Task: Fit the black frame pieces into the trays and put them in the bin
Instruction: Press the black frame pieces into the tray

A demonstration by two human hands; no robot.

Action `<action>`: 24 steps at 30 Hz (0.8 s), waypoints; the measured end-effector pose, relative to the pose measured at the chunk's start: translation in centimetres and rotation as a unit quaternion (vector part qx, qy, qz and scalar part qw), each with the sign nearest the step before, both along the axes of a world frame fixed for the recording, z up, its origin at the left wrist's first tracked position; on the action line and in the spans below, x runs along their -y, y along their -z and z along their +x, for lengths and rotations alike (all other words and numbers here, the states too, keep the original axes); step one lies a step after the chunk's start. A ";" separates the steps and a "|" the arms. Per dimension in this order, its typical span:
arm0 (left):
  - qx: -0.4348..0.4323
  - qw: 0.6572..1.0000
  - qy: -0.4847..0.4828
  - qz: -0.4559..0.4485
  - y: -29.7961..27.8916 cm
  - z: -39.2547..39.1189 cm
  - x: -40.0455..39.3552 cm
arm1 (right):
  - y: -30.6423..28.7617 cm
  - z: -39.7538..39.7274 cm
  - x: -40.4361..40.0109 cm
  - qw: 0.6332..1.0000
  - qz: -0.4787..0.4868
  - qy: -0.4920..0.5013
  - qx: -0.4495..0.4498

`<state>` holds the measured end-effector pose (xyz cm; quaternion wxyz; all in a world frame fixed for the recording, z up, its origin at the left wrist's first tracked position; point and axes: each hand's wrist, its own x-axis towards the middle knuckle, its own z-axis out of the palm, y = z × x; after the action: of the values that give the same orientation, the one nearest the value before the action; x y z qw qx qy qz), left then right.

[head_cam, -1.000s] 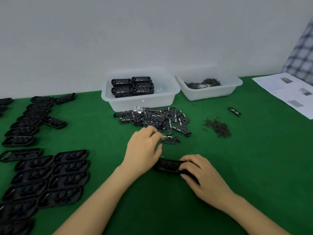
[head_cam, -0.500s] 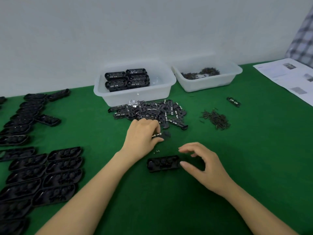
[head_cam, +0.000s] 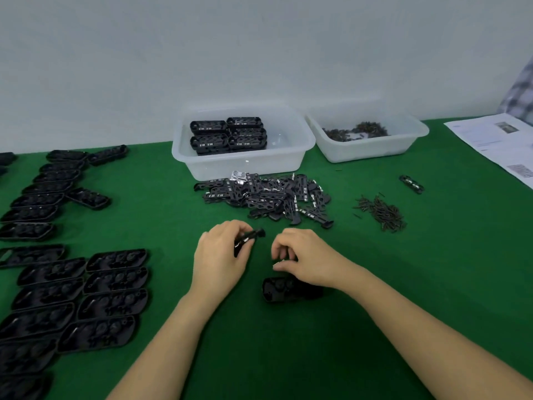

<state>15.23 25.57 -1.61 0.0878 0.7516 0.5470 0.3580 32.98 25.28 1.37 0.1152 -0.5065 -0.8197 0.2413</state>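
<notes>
Two bins stand at twelve o'clock on the desk; the left holds four filled trays. One frame piece is pinched in the left hand; the right hand, fingers curled and empty, hovers over one tray.

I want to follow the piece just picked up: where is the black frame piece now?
In the head view, the black frame piece is left of centre, held by the left hand, just in front of the loose pile.
</notes>
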 end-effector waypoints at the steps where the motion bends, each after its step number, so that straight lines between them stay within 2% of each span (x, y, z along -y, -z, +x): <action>1: -0.009 1.000 0.007 -0.003 0.0 0.0 -0.1 | 0.1 0.0 -0.1 1.000 -0.002 0.000 0.000; 5: -0.013 1.000 0.016 -0.008 0.0 -0.1 -0.1 | 0.2 0.0 0.0 1.000 -0.018 -0.008 0.000; 8: -0.006 1.000 0.017 -0.011 0.0 -0.2 -0.2 | -0.6 0.7 -0.1 0.996 -0.042 0.010 -0.077; 11: -0.001 1.000 0.018 -0.011 -0.2 -0.1 -0.1 | -2.1 3.6 -1.7 0.973 -0.020 0.122 -0.193; 14: 0.007 1.000 0.011 -0.007 0.0 -0.1 -0.1 | -3.1 8.7 -4.9 0.920 0.042 0.295 -0.255; 17: 0.037 0.999 0.000 -0.008 0.1 -0.2 -0.4 | -3.1 13.9 -8.4 0.874 0.084 0.432 -0.208; 24: 0.115 0.993 0.006 -0.017 0.5 -0.1 -0.5 | -0.7 17.0 -13.8 0.886 0.078 0.457 0.004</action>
<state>15.13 26.10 -2.07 0.1650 0.7074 0.5348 0.4318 50.03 39.11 2.09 0.2488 -0.8156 -0.5136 0.0953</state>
